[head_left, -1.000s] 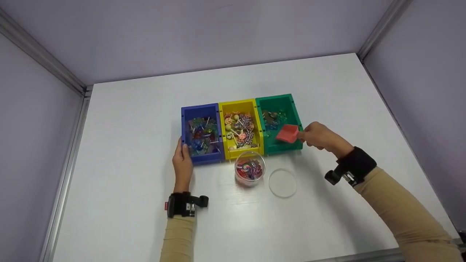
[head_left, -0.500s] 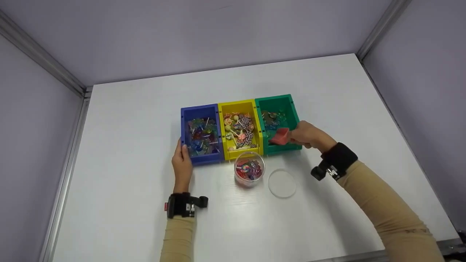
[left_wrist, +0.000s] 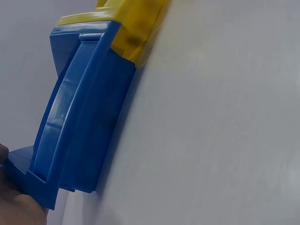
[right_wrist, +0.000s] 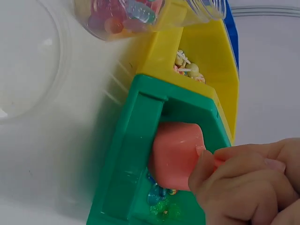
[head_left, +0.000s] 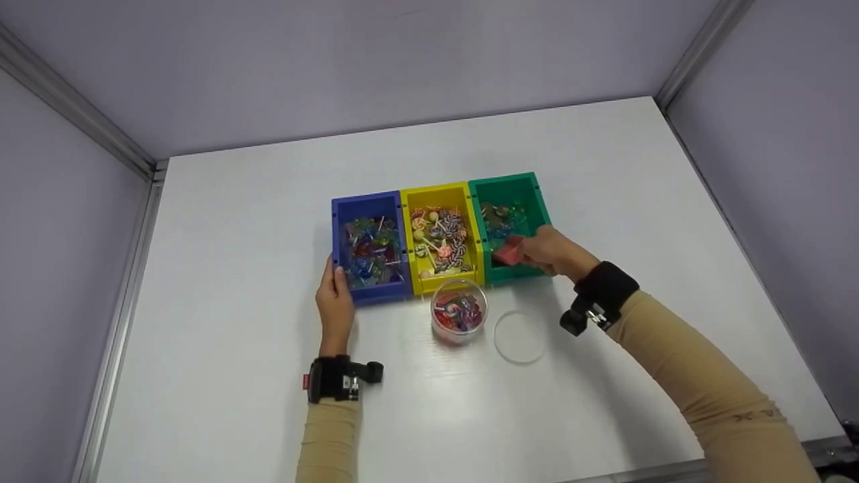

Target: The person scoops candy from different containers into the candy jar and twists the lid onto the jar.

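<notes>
My right hand (head_left: 551, 251) grips the handle of a small pink-red scoop (right_wrist: 177, 152), which is lowered into the green bin (head_left: 543, 218) at its near end. Blue and green candies (right_wrist: 161, 204) lie in the bin right beside the scoop. At the left, my left hand (head_left: 335, 298) holds the outer side wall of the blue bin (head_left: 380, 295), thumb at its rim. The yellow bin (head_left: 446, 285), between those two, has small lollipops (head_left: 443, 238) in it. Mixed clear-coloured candies (head_left: 372, 248) fill the bottom of the blue bin.
A clear plastic jar (head_left: 459, 314) partly filled with red and purple candies stands in front of the yellow bin. To its right a clear round lid (head_left: 520, 337) lies flat on the white table (head_left: 235, 335). Grey panels (head_left: 416, 60) wall in the table's back and sides.
My right hand has moved left and lowered the scoop deeper into the green bin, among the candies' near side. The left hand stays on the blue bin.
</notes>
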`<act>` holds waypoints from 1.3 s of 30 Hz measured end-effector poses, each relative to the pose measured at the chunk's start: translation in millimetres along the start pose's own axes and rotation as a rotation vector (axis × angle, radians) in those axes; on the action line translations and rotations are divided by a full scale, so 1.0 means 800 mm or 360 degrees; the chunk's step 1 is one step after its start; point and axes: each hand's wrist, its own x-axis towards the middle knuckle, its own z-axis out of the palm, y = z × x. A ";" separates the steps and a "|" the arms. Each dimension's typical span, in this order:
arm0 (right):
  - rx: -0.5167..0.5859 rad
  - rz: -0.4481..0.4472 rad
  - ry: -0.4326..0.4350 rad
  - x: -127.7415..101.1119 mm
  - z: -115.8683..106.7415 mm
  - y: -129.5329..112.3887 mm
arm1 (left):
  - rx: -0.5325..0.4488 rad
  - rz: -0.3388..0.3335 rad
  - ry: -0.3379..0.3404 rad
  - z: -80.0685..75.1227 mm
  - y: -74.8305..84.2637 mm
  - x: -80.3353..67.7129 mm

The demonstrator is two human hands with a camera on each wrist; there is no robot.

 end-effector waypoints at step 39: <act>-0.0131 -0.0011 0.0072 0.016 -0.042 0.022 | 0.0053 -0.0012 -0.0058 -0.008 0.004 0.002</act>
